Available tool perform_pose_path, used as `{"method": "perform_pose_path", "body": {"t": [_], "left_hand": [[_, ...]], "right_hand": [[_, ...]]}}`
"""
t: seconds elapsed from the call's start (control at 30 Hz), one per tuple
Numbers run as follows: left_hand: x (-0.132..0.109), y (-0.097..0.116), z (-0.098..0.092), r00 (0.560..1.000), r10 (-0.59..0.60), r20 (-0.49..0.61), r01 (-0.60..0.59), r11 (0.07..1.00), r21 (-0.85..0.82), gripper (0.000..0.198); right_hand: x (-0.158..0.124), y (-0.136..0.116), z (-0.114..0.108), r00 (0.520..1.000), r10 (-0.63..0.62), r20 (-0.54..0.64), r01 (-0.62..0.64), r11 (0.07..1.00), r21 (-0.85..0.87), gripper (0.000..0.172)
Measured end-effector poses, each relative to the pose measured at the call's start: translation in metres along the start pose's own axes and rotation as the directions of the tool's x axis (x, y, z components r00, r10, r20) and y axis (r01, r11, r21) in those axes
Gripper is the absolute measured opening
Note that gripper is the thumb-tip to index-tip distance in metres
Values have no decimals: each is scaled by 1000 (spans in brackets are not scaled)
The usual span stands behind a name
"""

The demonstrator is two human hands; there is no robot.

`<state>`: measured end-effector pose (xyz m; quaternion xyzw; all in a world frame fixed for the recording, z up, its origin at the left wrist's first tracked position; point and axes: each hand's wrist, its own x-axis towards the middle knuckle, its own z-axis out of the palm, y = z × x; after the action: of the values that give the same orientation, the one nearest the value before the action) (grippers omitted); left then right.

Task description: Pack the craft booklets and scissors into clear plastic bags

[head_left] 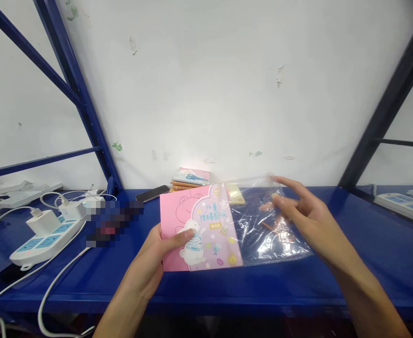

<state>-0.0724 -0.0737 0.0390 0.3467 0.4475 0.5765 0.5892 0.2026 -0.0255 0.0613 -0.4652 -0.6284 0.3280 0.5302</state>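
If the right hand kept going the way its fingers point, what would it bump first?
Probably the clear plastic bag, which the right hand seems to touch with its fingertips. Past that comes the pink booklet in the left hand.

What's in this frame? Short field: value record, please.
left hand: grips the pink booklet by its left edge, thumb on the cover
right hand: fingers at the top edge of the clear plastic bag; grip unclear
booklet and bag: booklet's right part appears to be inside the bag
behind: stack of booklets and a dark phone by the wall
left side: white power strip with chargers plugged in
surface: blue shelf
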Motion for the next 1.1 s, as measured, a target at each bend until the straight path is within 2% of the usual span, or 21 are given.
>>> {"method": "perform_pose_path", "body": {"t": [0.17,0.4,0.57,0.7,0.87,1.0,1.1], "left_hand": [[0,0,0,999,37,-12,-37,999,28,94],[-1,2,0,998,50,-32,-48,997,56,96],[-5,2,3,997,75,-15,-74,993,93,88],[-7,0,7,989,142,-31,-136,980,142,84],[-7,-1,8,981,184,-56,-172,968,181,85],[-6,-3,7,984,179,-17,-169,955,244,71],[-5,-3,7,982,183,-39,-165,945,281,64]], "right_hand": [[2,3,0,1000,-8,16,8,1000,3,60],[3,6,-1,1000,7,30,-7,1000,4,67],[3,7,-5,997,-22,76,24,999,-30,64],[4,6,-5,998,-9,63,9,1000,6,56],[7,12,-2,998,-49,-27,50,998,38,45],[5,11,4,998,-57,20,56,997,54,44],[1,6,11,998,-66,5,65,992,109,45]]}}
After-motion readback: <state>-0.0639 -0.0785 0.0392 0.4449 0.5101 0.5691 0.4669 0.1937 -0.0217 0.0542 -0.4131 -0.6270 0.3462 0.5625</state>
